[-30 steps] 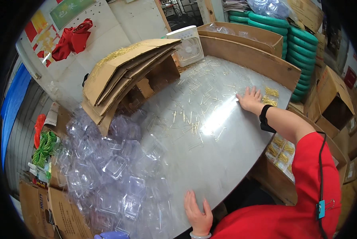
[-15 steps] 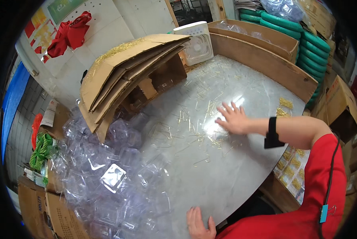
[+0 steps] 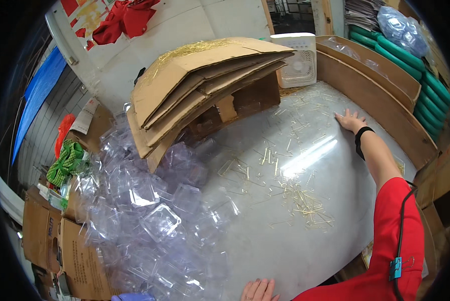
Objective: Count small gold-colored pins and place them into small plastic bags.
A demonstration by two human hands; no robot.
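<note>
My right hand [image 3: 352,121] lies on the far right of the grey table [image 3: 265,246], near the low cardboard wall, its fingers spread and nothing held. A black band circles that wrist. Thin gold-coloured wire hooks [image 3: 305,203] are scattered over the tabletop, thickest in a loose cluster at the middle, nearer than this hand. My left hand [image 3: 259,291] rests at the near table edge, partly cut off by the picture's lower rim, fingers stretched out and holding nothing. Left of it spreads a large heap of clear plastic boxes [image 3: 162,223].
Bent cardboard sheets [image 3: 205,75] topped with gold wire pieces arch over the far left of the table. Beside them stands a white fan [image 3: 297,62]. A cardboard wall [image 3: 370,98] borders the far right, with green rolls [image 3: 433,100] behind it. Open cartons [image 3: 82,256] stand at lower left.
My right hand has moved from the table's middle to its far right. More hooks now lie clustered at the middle. The view has shifted; my left hand stays at the near edge.
</note>
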